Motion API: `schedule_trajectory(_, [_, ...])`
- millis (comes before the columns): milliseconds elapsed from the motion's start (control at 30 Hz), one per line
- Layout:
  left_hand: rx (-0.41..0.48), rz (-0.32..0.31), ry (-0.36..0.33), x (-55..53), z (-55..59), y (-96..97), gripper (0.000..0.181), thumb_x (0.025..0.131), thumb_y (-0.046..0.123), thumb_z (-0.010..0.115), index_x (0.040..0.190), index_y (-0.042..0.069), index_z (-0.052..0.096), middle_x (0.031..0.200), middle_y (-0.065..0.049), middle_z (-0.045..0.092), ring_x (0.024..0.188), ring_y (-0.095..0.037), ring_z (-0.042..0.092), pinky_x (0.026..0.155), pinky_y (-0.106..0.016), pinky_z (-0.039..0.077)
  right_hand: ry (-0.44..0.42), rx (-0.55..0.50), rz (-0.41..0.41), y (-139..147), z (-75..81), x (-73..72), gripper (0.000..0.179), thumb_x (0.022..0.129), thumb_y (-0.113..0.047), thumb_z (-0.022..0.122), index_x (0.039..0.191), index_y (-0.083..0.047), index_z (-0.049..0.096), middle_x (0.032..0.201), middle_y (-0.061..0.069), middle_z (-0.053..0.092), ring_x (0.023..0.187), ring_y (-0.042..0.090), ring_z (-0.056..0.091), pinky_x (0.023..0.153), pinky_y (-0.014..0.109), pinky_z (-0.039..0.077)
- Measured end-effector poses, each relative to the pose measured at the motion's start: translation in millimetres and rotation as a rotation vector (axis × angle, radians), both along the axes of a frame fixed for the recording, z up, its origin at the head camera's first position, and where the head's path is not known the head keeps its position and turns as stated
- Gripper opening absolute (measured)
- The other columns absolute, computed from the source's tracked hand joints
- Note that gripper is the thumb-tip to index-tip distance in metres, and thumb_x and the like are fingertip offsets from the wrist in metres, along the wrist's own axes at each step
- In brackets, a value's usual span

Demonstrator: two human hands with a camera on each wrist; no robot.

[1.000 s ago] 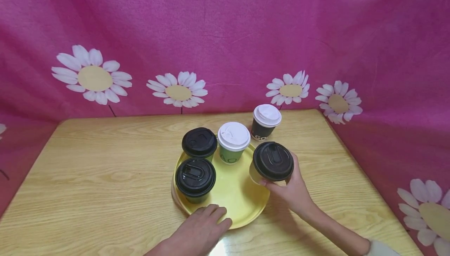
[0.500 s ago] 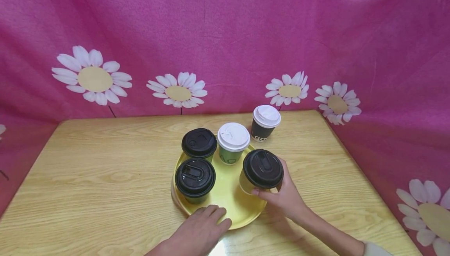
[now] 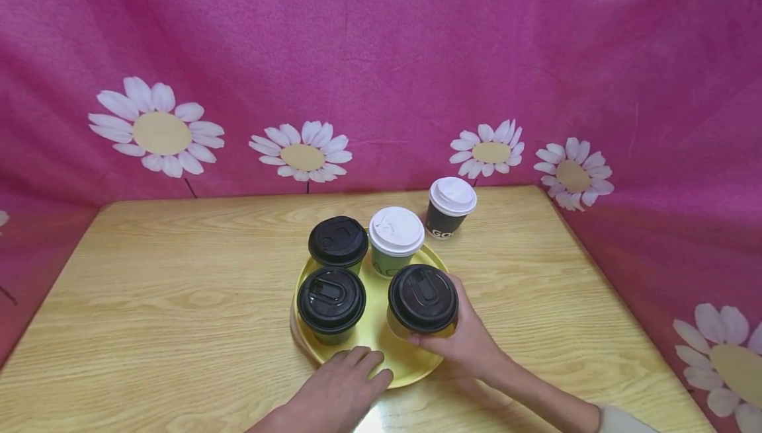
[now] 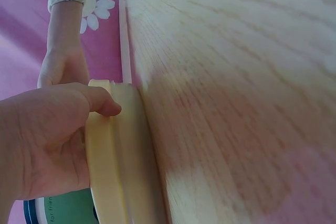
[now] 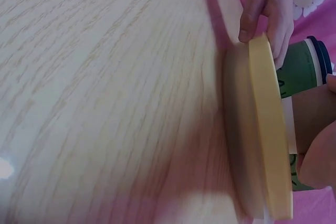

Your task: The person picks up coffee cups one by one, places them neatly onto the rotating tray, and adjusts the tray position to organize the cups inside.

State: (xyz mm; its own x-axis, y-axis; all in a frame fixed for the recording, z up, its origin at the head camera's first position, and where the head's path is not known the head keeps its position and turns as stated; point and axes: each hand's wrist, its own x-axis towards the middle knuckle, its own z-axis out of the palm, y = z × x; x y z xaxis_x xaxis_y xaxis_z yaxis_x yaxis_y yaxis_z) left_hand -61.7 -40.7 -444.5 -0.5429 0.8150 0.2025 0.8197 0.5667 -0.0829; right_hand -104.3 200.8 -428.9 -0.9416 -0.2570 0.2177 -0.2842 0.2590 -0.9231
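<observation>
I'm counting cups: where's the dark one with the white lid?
In the head view, the dark cup stands right of centre on the table, beyond the yellow tray.

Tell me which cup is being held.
The black-lidded cup at the front right of the yellow tray: the right hand grips it; no other cup is held.

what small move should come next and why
I'd probably ease the black-lidded tan paper cup down onto the round yellow tray: the right-hand grip holds it over there, the left-hand grip holds the tray's rim, and base contact is hidden.
</observation>
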Motion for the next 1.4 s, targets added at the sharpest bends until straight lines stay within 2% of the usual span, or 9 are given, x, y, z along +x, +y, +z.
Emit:
schedule_trajectory(267, [0.027, -0.008, 0.024, -0.8, -1.5, 0.8, 0.026, 0.078, 0.021, 0.074, 0.101, 0.021, 0.063, 0.103, 0.001, 0.056, 0.094, -0.015, 0.055, 0.066, -0.025, 0.050, -0.002, -0.037, 0.061, -7, -5.6, 2.4, 0.090, 0.069, -0.003, 0.087, 0.144, -0.010, 0.038, 0.136, 0.008, 0.055, 0.128, 0.016, 0.049, 0.110, 0.024, 0.028])
schedule_trajectory(433, [0.017, -0.004, 0.005, -1.1, -1.1, 0.2, 0.027, 0.078, 0.021, 0.074, 0.103, 0.021, 0.063, 0.104, 0.001, 0.057, 0.096, -0.016, 0.055, 0.068, -0.025, 0.051, 0.004, -0.054, 0.094, -10, -8.2, 2.0, 0.092, 0.070, -0.002, 0.087, 0.145, -0.011, 0.036, 0.137, 0.009, 0.055, 0.127, 0.017, 0.050, 0.111, 0.024, 0.029])
schedule_trajectory(767, [-0.017, -0.002, -0.012, -1.5, 0.6, -0.2, 0.029, 0.079, 0.020, 0.074, 0.107, 0.020, 0.064, 0.106, 0.001, 0.058, 0.098, -0.016, 0.056, 0.072, -0.026, 0.052, 0.007, -0.035, 0.088, -12, -9.7, 2.8, 0.094, 0.068, -0.003, 0.088, 0.145, -0.011, 0.035, 0.138, 0.008, 0.054, 0.126, 0.017, 0.051, 0.110, 0.023, 0.030])
schedule_trajectory(1033, [-0.030, 0.008, -0.030, -1.3, 1.9, 0.1, 0.031, 0.080, 0.021, 0.074, 0.109, 0.020, 0.064, 0.109, 0.000, 0.059, 0.099, -0.016, 0.056, 0.075, -0.027, 0.052, 0.008, -0.063, 0.118, -14, -9.9, 1.4, 0.093, 0.068, -0.001, 0.088, 0.145, -0.009, 0.036, 0.138, 0.010, 0.054, 0.125, 0.018, 0.052, 0.109, 0.025, 0.033])
schedule_trajectory(1233, [0.015, -0.002, 0.004, -0.3, 2.3, 1.6, 0.031, 0.079, 0.023, 0.076, 0.107, 0.019, 0.064, 0.105, 0.000, 0.061, 0.091, -0.015, 0.059, 0.074, -0.027, 0.052, 0.003, -0.071, 0.134, -14, -9.5, 1.2, 0.092, 0.070, -0.001, 0.087, 0.145, -0.008, 0.035, 0.138, 0.010, 0.053, 0.124, 0.019, 0.053, 0.108, 0.025, 0.035])
schedule_trajectory(1400, [0.073, -0.028, 0.043, 3.4, 9.5, 2.7, 0.033, 0.076, 0.024, 0.078, 0.106, 0.018, 0.065, 0.104, 0.000, 0.063, 0.090, -0.016, 0.061, 0.074, -0.027, 0.054, 0.014, -0.057, 0.143, -14, -9.7, 0.5, 0.092, 0.070, -0.001, 0.087, 0.145, -0.008, 0.035, 0.139, 0.011, 0.053, 0.124, 0.018, 0.053, 0.108, 0.025, 0.036])
